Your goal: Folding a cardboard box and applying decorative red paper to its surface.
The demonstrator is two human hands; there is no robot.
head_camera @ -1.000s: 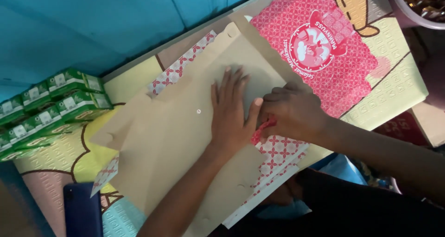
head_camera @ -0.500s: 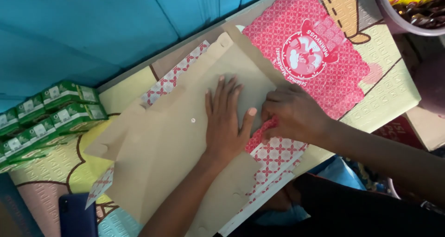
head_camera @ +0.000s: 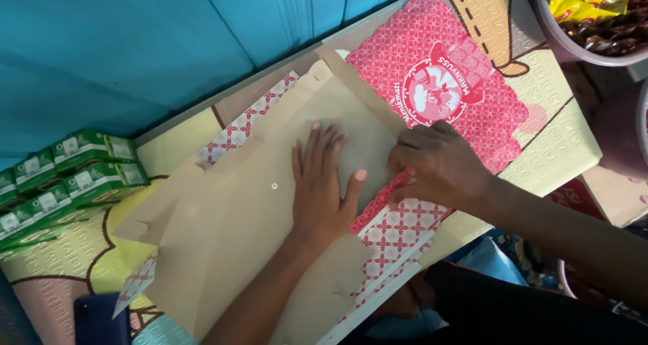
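Blue wall (head_camera: pixel 135 41) along the far edge; below it a patterned floor mat (head_camera: pixel 567 136) in yellow, cream and pink.

Flat unfolded cardboard box blank (head_camera: pixel 229 217) lies brown side up across the middle of the mat, red-and-white printed face showing only at its edges. Beyond it, a second blank (head_camera: pixel 459 89) lies printed side up, red with a round emblem, partly tucked under the first.

Left hand (head_camera: pixel 320 183): open and flat, palm down, fingers spread, pressing the brown panel near its centre. It grips nothing.

Right hand (head_camera: pixel 439 166): curled at the panel's right edge, fingertips pinching the printed side flap (head_camera: pixel 385 200) and lifting it up along its crease.

Row of small green cartons (head_camera: pixel 61 176) at left, well apart from the hands. Dark phone (head_camera: pixel 101 318) at the lower left, just beside the blank. Bowl of wrapped snacks (head_camera: pixel 594 14) at the upper right.

Risk, as a judgement: if the flat hand sits off the crease line, the flap may bend crookedly or tear at the notch; light pressure could let the whole blank slide on the mat.
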